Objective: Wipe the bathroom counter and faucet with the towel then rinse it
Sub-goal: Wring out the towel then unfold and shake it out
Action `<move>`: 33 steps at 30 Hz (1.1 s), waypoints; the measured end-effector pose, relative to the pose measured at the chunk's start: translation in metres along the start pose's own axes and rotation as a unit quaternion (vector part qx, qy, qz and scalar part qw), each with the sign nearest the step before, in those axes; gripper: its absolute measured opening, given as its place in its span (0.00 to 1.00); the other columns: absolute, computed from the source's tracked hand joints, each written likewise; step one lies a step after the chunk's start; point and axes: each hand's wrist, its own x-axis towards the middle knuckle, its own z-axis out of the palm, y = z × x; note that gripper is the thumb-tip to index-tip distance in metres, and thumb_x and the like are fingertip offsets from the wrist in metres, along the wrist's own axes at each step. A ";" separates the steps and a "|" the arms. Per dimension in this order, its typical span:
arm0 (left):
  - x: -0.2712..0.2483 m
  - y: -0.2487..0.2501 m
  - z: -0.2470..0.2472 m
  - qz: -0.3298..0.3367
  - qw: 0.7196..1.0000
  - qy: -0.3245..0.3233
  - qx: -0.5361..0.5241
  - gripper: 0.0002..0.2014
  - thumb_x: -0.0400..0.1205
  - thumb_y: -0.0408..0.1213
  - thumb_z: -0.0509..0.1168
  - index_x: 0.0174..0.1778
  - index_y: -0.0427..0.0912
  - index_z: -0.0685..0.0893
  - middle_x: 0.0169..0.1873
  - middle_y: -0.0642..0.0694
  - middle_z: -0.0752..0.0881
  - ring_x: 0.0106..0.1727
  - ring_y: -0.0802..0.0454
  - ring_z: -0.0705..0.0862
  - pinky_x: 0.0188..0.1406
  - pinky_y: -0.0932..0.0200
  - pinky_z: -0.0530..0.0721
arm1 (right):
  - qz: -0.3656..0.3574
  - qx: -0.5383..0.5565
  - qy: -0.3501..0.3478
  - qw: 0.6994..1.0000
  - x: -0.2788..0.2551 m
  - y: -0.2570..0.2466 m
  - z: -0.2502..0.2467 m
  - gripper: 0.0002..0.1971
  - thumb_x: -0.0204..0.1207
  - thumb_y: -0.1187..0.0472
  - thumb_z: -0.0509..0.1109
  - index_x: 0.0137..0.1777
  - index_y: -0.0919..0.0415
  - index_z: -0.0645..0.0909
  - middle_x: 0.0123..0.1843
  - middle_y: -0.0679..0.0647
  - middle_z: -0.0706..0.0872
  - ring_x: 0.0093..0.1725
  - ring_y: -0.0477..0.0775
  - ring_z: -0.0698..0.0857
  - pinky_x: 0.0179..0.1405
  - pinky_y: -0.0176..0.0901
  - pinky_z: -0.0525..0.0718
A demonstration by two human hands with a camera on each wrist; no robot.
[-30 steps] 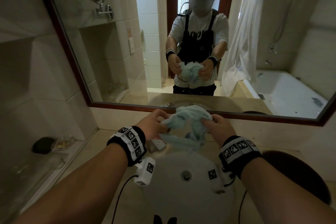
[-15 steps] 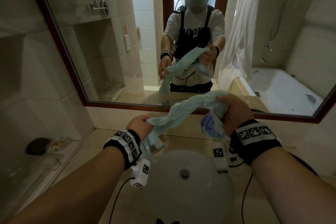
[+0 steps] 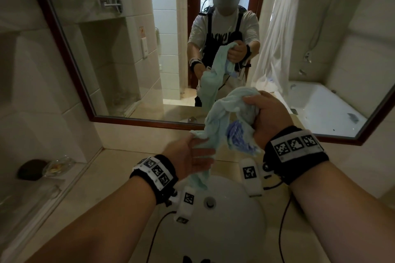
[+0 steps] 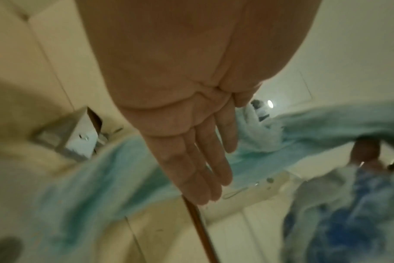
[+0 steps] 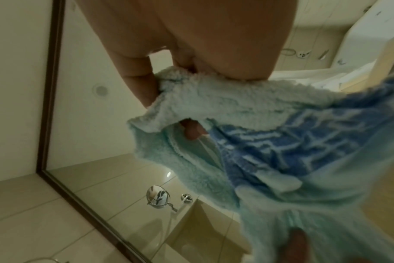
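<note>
Once pulled out of its wad, hangs as a loose, twisted rope above the round white ceramic basin (image 3: 235, 220): so much for the pale aqua terry towel with a blue woven patch (image 3: 220, 113). Gripped at the top end by the right hand (image 3: 271, 113), fingers and thumb curled into the bunched cloth, raised in front of the dark wood-framed mirror (image 3: 128, 120). Met lower down by the left hand (image 3: 192, 160), fingers straight and pressed together along the cloth, with the tail dangling past the palm toward the basin. Cannot tell whether the thumb clamps it. Touches neither the beige stone counter (image 3: 106, 177) nor the basin. No sight of the faucet itself, hidden behind hands and cloth.

Set against a second ago: then a tight ball, held between both hands close together at one height. Half a second ago, stretched out on a slant, right hand high, left hand low and well off to the side. Now steeper, with the left hand brought in nearly under the right.

Reads as shaking the cloth out, either to find a fresh wiping face or to wring it; cannot say which. No wiping contact at present and no running water in view, so probably between steps, with the rinse not yet begun.
</note>
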 end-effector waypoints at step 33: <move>-0.003 0.037 0.030 0.149 0.974 -0.097 0.143 0.32 0.73 0.32 0.78 0.74 0.40 0.79 0.65 0.37 0.87 0.66 0.37 0.86 0.70 0.36 0.81 | 0.134 -0.014 -0.084 0.987 -0.003 0.062 -0.016 0.19 0.79 0.58 0.73 0.68 0.65 0.82 0.62 0.67 0.88 0.61 0.69 0.88 0.63 0.65 0.84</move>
